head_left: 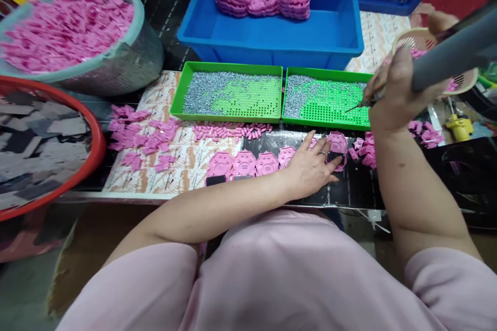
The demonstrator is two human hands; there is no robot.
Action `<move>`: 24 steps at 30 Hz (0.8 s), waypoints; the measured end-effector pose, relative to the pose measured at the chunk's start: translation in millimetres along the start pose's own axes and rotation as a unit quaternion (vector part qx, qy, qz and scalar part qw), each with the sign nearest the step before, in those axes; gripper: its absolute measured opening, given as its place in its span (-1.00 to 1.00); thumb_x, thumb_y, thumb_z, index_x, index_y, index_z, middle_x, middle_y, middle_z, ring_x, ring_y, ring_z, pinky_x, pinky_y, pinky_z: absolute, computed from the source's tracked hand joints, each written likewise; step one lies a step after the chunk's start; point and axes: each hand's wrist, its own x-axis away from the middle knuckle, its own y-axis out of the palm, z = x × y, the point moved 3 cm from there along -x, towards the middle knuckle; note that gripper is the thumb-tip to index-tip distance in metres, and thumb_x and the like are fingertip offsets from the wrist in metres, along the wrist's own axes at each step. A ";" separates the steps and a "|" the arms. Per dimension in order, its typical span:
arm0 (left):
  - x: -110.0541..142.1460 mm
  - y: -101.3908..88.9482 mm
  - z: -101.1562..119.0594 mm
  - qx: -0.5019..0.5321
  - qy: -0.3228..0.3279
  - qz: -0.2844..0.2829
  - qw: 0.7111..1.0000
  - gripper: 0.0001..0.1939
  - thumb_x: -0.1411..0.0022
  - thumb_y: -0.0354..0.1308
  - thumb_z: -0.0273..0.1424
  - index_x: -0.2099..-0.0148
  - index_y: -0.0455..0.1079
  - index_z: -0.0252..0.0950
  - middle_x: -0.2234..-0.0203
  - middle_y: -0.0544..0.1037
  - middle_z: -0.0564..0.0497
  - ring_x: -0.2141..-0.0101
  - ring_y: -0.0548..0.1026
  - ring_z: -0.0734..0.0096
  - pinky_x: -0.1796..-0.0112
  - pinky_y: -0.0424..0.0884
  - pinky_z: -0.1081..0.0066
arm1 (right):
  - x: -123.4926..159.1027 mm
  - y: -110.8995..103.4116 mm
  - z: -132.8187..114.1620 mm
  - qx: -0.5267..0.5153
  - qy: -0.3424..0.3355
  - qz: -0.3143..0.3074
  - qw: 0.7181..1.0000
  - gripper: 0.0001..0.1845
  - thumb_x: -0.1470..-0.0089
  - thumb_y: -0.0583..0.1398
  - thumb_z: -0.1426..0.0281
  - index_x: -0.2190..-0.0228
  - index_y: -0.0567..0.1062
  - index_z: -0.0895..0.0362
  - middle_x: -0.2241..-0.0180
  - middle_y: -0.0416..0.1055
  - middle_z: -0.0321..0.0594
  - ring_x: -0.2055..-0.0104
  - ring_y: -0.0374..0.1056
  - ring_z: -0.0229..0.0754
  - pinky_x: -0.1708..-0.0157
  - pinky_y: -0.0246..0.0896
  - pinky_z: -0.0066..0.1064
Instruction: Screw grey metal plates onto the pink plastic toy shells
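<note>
My left hand (312,165) lies on the black mat, fingers spread over a pink plastic toy shell (337,143) with a dark piece under the fingertips. A row of similar pink shells (244,163) stands to its left. My right hand (396,94) is closed round a grey electric screwdriver (454,54), whose thin bit points at the right green screw tray (326,101). That tray is partly filled with small silver screws. A second green screw tray (233,94) sits beside it on the left.
A blue bin (272,36) with stacked pink shells stands behind the trays. Grey basket of pink bits (70,36) at far left, red basin (46,150) of grey pieces below it. Loose pink parts (135,134) lie on the table. A small pink basket (427,41) is at right.
</note>
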 end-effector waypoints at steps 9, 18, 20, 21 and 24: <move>0.1 -0.4 0.2 0.014 -0.004 0.011 1.000 -0.47 -0.30 0.05 -0.05 -0.20 0.32 -0.20 -0.07 0.44 -0.26 -0.16 0.31 0.03 -0.13 0.13 -0.09 | -8.2 12.6 24.8 0.038 0.010 -0.021 0.999 -0.45 -0.03 0.19 -0.05 0.09 0.15 -0.04 0.70 0.05 -0.54 0.76 0.01 -0.33 0.72 -0.09 -0.36; 0.7 2.5 0.3 0.026 -0.007 0.009 1.000 -0.47 -0.30 0.05 -0.07 -0.21 0.30 -0.21 -0.08 0.43 -0.26 -0.18 0.29 0.02 -0.14 0.11 -0.10 | -10.9 21.3 23.1 0.020 -0.032 -0.027 0.999 -0.50 0.01 0.22 -0.05 0.21 0.24 0.01 0.74 0.08 -0.57 0.79 0.04 -0.37 0.78 -0.07 -0.39; 1.2 2.7 1.1 0.024 -0.006 -0.001 1.000 -0.45 -0.30 0.04 -0.05 -0.22 0.28 -0.21 -0.10 0.41 -0.28 -0.18 0.28 0.00 -0.14 0.11 -0.10 | -12.6 21.8 21.8 -0.009 -0.046 -0.014 0.999 -0.48 0.03 0.25 -0.01 0.19 0.23 0.04 0.76 0.08 -0.60 0.81 0.04 -0.37 0.81 -0.08 -0.41; 1.5 2.6 1.6 0.023 -0.005 -0.006 1.000 -0.44 -0.30 0.03 -0.04 -0.24 0.26 -0.19 -0.11 0.39 -0.29 -0.19 0.27 0.00 -0.14 0.11 -0.11 | -13.6 20.6 20.0 -0.021 -0.053 0.003 0.998 -0.48 0.04 0.26 0.00 0.21 0.22 0.05 0.76 0.09 -0.61 0.81 0.05 -0.37 0.81 -0.07 -0.44; 2.2 1.9 3.2 0.021 0.001 -0.023 1.000 -0.42 -0.29 -0.01 0.01 -0.28 0.19 -0.07 -0.16 0.34 -0.28 -0.21 0.24 -0.04 -0.13 0.10 -0.13 | -12.4 10.3 5.3 -0.045 -0.043 0.071 0.996 -0.50 0.02 0.24 0.03 0.24 0.15 0.02 0.74 0.08 -0.65 0.79 0.06 -0.40 0.77 -0.03 -0.51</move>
